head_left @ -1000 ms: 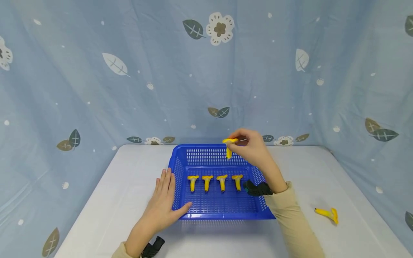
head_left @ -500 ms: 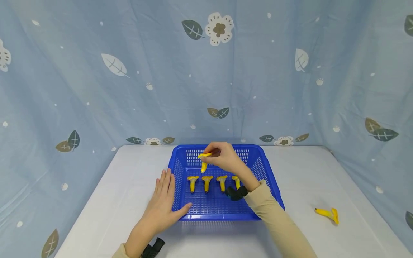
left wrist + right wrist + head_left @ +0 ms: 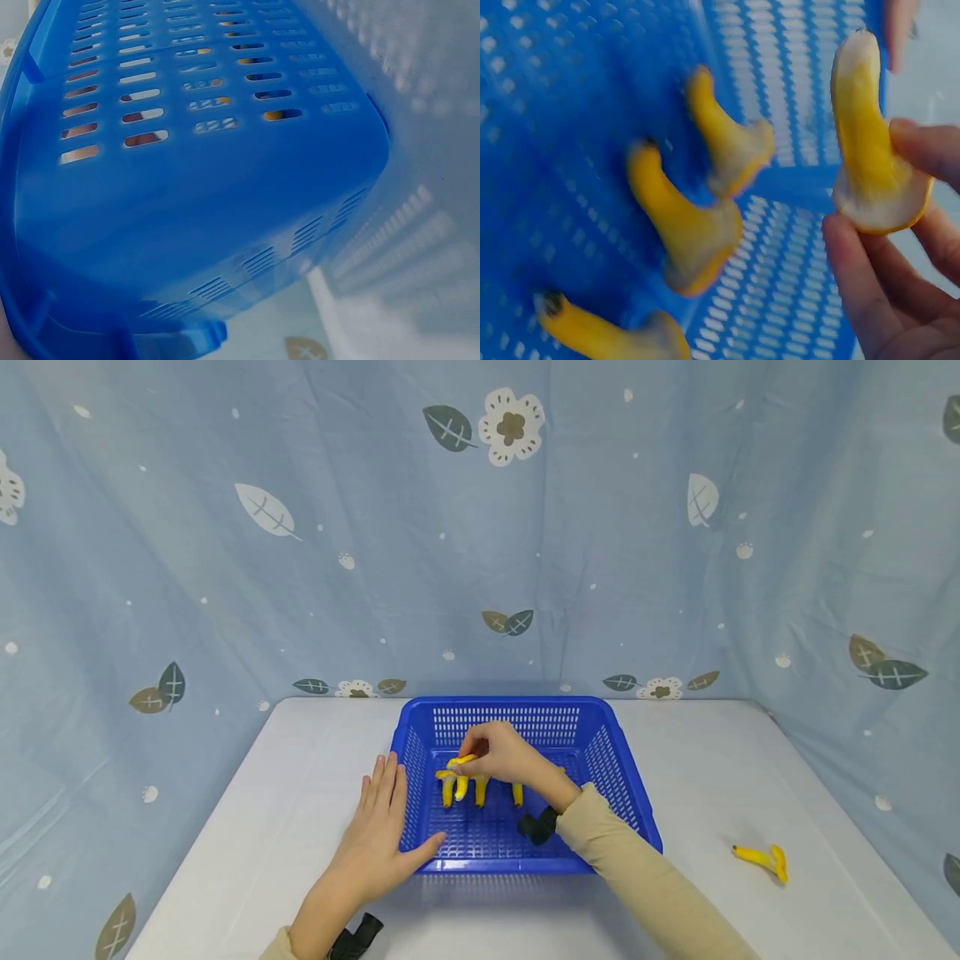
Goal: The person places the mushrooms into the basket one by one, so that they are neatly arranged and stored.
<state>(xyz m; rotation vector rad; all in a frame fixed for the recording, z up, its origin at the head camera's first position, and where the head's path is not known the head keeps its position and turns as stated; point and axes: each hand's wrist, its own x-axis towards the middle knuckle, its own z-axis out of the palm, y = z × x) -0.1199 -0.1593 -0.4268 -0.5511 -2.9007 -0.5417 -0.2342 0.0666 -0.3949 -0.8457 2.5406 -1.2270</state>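
Observation:
My right hand (image 3: 504, 757) pinches a yellow mushroom (image 3: 866, 142) by its pale-edged cap, between thumb and fingers. In the head view it hangs stem-down over the left part of the blue plastic basket (image 3: 517, 864), between the two leftmost mushrooms. Several like mushrooms, such as the leftmost mushroom (image 3: 447, 790), lie in a row on the basket floor. My right hand and wrist partly cover the row. My left hand (image 3: 378, 835) rests with straight fingers along the basket's left rim, thumb over the front corner. The left wrist view shows mainly the slotted basket wall (image 3: 187, 187).
One more yellow mushroom (image 3: 761, 858) lies on the white table (image 3: 705, 777), right of the basket. A blue patterned curtain (image 3: 375, 527) hangs behind the table and along its sides. Black wrist mounts sit on both arms.
My right hand has carried its mushroom from the basket's back right leftward, then down toward the row at the left. The left hand and the mushroom on the table have stayed put.

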